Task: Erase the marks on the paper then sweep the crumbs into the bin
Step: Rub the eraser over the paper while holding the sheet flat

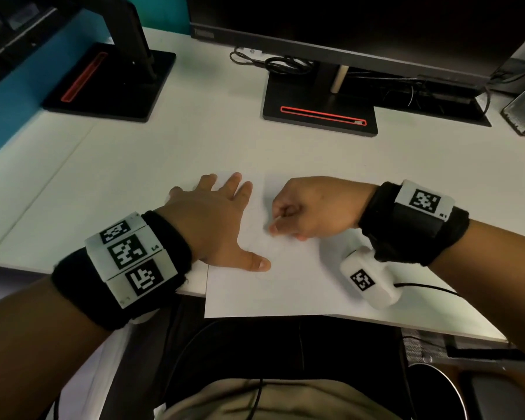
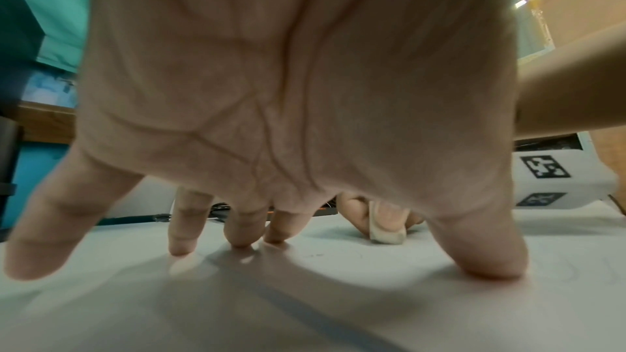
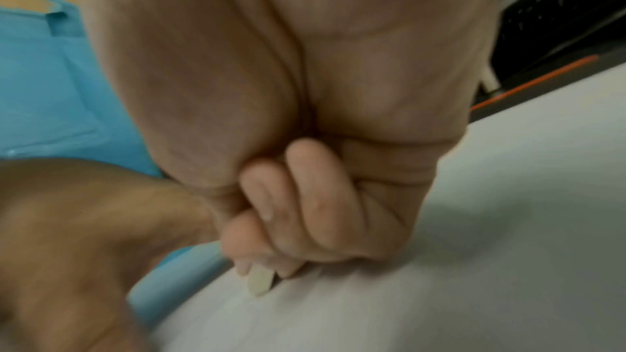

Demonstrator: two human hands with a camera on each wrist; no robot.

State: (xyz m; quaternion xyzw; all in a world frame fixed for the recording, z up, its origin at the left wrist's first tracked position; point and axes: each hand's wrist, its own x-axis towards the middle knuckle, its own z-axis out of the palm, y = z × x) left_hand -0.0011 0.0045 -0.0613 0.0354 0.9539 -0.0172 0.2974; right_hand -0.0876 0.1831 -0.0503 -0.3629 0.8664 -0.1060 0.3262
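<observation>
A white sheet of paper (image 1: 285,286) lies at the desk's near edge, and its front overhangs the edge. Faint pencil marks (image 1: 259,237) show on it between the hands. My left hand (image 1: 219,216) lies flat with fingers spread, pressing the paper's left part; in the left wrist view its fingertips (image 2: 240,240) touch the sheet. My right hand (image 1: 309,207) is curled and pinches a small pale eraser (image 2: 386,226), whose tip (image 3: 260,283) meets the paper. A few dark crumbs (image 2: 315,254) lie near the eraser. No bin is clearly in view.
Two black monitor stands (image 1: 319,113) (image 1: 109,83) with red slots sit at the back of the white desk (image 1: 134,165). Cables (image 1: 285,63) lie behind the middle stand. A round dark object (image 1: 434,389) sits below the desk at lower right.
</observation>
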